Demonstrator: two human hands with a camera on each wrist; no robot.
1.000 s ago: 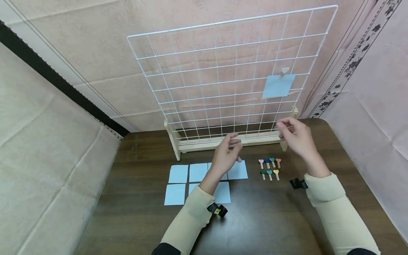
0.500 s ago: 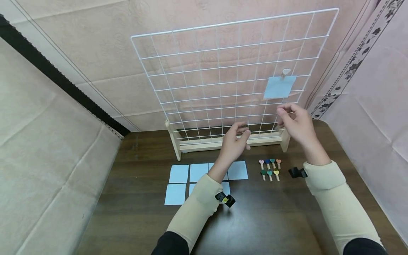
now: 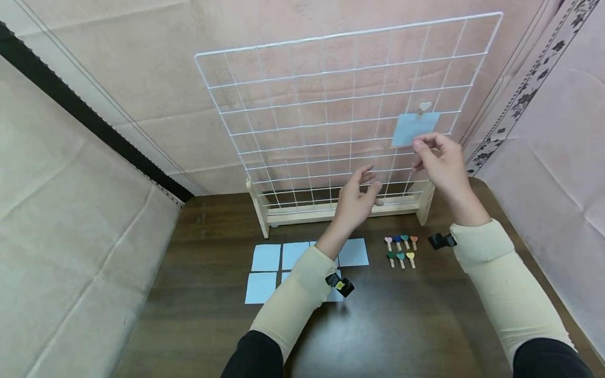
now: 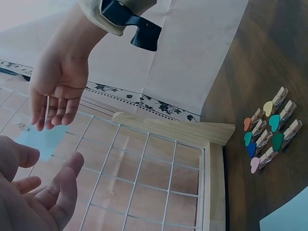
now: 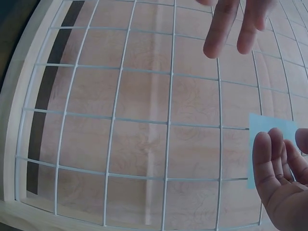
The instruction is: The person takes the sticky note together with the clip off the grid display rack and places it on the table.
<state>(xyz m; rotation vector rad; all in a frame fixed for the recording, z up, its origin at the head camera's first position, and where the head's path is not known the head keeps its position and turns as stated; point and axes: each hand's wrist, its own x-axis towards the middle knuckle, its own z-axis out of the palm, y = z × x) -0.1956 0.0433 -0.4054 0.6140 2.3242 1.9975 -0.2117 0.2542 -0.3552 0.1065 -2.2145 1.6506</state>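
Observation:
A white wire grid (image 3: pixel 331 105) stands upright in a wooden stand (image 3: pixel 331 210) at the back of the table. A blue note (image 3: pixel 415 127) hangs on the grid's right side under a pale heart clip (image 3: pixel 424 107). My right hand (image 3: pixel 423 152) is raised just below that note, its fingers relaxed and holding nothing; the right wrist view shows its palm (image 5: pixel 281 187) in front of the note (image 5: pixel 269 126). My left hand (image 3: pixel 373 185) hovers open in front of the grid's lower rows, seen also as the left hand (image 4: pixel 38 202) in the left wrist view.
Several blue notes (image 3: pixel 264 257) lie on the dark wooden table (image 3: pixel 402 325) under my left forearm. Several coloured heart clothespins (image 3: pixel 400 250) lie in two rows to their right, near the stand's right foot (image 3: pixel 424 202). Cloth walls close in the left, back and right.
Both hands have risen from near the stand's base toward the grid. The right hand has gone up to the lower edge of the hanging blue note.

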